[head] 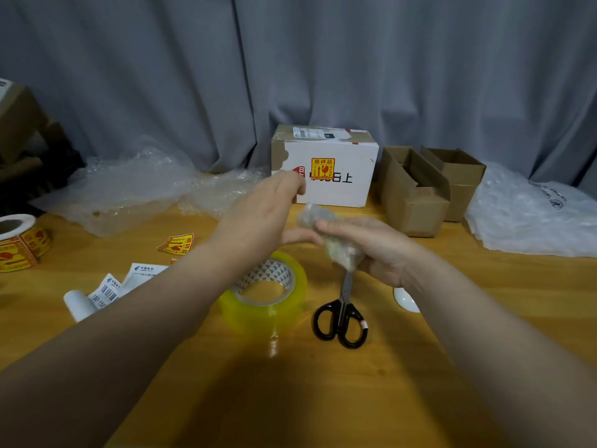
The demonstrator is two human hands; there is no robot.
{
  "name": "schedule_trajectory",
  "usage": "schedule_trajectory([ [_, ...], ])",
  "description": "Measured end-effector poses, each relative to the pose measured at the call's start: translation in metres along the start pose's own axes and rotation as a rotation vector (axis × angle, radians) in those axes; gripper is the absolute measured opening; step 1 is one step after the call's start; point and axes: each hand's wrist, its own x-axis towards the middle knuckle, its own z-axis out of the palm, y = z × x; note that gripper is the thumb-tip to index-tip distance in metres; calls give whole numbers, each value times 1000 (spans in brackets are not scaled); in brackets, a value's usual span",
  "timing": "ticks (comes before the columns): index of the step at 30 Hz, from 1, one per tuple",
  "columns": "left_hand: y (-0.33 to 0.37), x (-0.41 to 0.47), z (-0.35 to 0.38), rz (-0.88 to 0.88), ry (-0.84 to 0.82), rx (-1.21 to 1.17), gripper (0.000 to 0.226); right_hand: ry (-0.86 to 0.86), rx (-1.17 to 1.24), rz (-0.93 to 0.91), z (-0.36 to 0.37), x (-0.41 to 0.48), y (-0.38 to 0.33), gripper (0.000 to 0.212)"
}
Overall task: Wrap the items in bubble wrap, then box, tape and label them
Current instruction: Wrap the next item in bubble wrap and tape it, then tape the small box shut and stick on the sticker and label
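Right hand (381, 253) grips the bubble-wrapped bundle (339, 250) clear of the table (323, 399), I judge for turning the wrap; left hand (258, 215) beside it, fingers blurred, grip I cannot tell.

One person, two bare arms. Left hand (258, 215) and right hand (378, 250) uncovered. Left forearm (129, 324) and right forearm (484, 318) bare right up to frame edge. Slim wrists, smooth skin. Fingernails too blurred to tell.
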Motion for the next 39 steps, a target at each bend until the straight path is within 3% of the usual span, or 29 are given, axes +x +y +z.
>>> schedule_trajectory([
  [2, -3, 0, 0, 64, -74, 43, 82, -74, -70, 25, 3, 4, -1, 58],
  [5, -6, 1, 0, 107, -31, 60, 70, -167, -1, 89, 4, 9, -5, 45],
  [7, -8, 3, -1, 104, -15, 58, 70, -180, 59, 109, 6, 12, -7, 47],
  [12, -8, 11, 3, -81, -85, -114, 53, 25, 57, 32, 8, 27, 0, 74],
  [17, 1, 30, 9, -91, -139, -157, 69, 235, 263, -89, -12, 29, 1, 55],
  [23, 25, 88, 50, -82, -124, -224, 37, 419, 619, -171, -73, 14, -3, 40],
  [27, 57, 135, 84, -24, -179, -182, 37, 491, 747, -215, -126, 3, -7, 68],
  [30, 79, 168, 107, 88, -222, -56, 48, 714, 440, -316, -169, 5, -20, 66],
  [33, 87, 192, 133, 230, -311, 286, 62, 884, -302, -281, -216, 27, -22, 44],
  [36, 80, 202, 155, 233, -386, 464, 61, 728, -648, -178, -246, 50, -17, 46],
  [39, 65, 206, 164, 187, -345, 496, 42, 616, -613, -138, -260, 61, -11, 45],
])
